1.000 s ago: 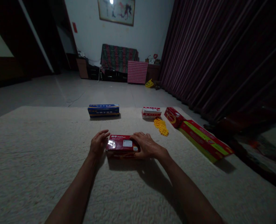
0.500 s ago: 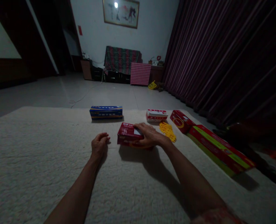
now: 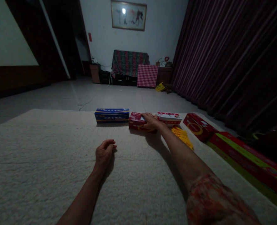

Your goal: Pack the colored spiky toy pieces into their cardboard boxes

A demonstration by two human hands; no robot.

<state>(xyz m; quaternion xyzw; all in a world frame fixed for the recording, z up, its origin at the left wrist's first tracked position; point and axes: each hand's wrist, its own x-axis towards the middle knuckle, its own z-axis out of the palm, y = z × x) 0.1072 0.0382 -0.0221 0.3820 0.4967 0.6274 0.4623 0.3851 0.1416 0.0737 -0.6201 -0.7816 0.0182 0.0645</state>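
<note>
A dark red box (image 3: 136, 122) is gripped from above by my right hand (image 3: 150, 121), between a long blue box (image 3: 112, 116) on its left and a white and red box (image 3: 169, 117) on its right. My left hand (image 3: 105, 152) rests over the pale cloth nearer to me, its fingers curled together; whether anything is in them is too small to tell. Just right of my right forearm lies a yellow bumpy item (image 3: 182, 137), partly hidden by that arm.
Farther right on the pale cloth (image 3: 46, 156) are another dark red box (image 3: 199, 127) and a long red and green box (image 3: 250, 162). Beyond the cloth's far edge, a thin cable (image 3: 88, 102) lies on the tiled floor. A purple curtain (image 3: 213, 56) hangs at the right.
My right hand has moved the dark red box away from me, into line between the blue box and the white and red one. The view has shifted slightly.
</note>
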